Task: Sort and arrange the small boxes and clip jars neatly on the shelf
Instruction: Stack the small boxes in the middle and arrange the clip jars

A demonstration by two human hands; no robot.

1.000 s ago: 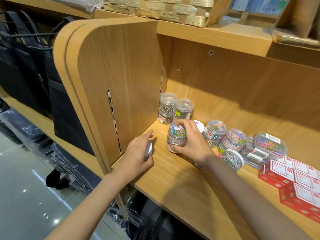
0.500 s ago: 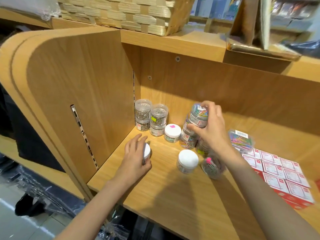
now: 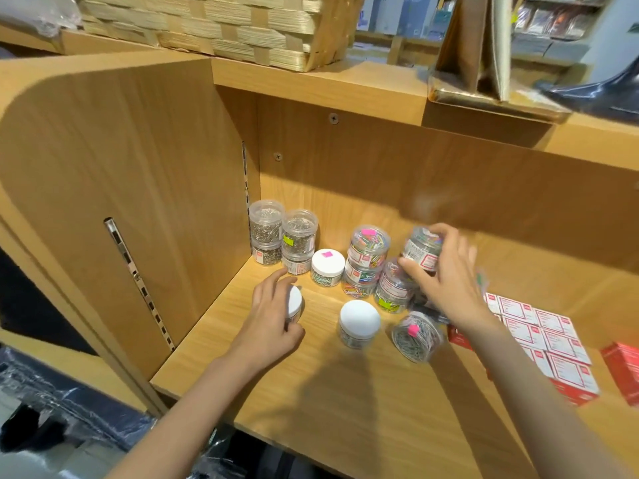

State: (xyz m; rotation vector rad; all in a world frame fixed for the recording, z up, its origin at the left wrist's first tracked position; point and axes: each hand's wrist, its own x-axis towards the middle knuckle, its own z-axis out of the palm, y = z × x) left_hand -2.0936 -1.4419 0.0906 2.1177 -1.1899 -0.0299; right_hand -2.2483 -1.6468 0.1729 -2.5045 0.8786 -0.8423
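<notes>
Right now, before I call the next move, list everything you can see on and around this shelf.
Silver clip jars: four, clear, two stacks of two in the back left corner.
White-lid jars: three; one with a pink sticker near the silver stacks, one mid-shelf, one under the left hand.
Coloured clip jars: three, clear, stacked behind the mid-shelf jar.
Jar below the right hand: one, clear, upright.
Tipped jar: one, clear, pink sticker, on its side.
Small boxes: several, red and white, on the right.
Basket: one, woven tan, on the upper shelf.
Shelf: wood.
Left hand: grips a white-lid jar.
Right hand: holds a raised jar.
</notes>
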